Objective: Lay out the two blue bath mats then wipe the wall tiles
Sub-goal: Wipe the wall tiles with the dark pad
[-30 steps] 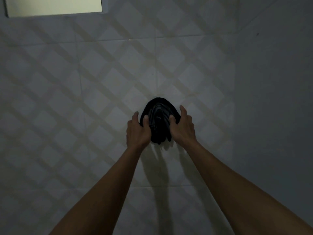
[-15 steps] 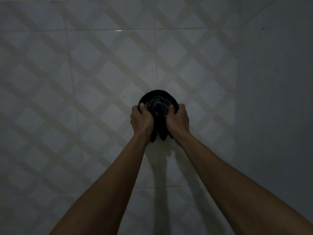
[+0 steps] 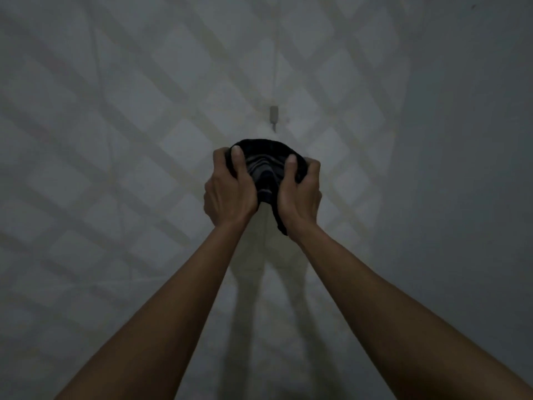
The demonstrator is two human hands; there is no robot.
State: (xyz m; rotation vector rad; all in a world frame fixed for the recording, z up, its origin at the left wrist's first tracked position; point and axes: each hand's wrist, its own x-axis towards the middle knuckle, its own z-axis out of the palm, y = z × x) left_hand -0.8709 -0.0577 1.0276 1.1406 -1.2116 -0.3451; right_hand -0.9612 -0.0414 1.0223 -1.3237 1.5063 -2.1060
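Note:
A dark cloth (image 3: 264, 168) with faint grey stripes is bunched up against the wall tiles (image 3: 115, 140), which are pale with a diamond lattice pattern. My left hand (image 3: 229, 192) grips the cloth's left side and my right hand (image 3: 301, 194) grips its right side, thumbs on the front. A tail of the cloth hangs down by my right wrist. The room is dim. No blue bath mats are in view.
A small grey wall hook (image 3: 274, 115) sits on a tile joint just above the cloth. A plain side wall (image 3: 476, 168) meets the tiled wall at a corner on the right.
Both hands have closed tighter on the cloth and pulled it downward along the wall, uncovering the hook above it. The bright window at top left has left the view.

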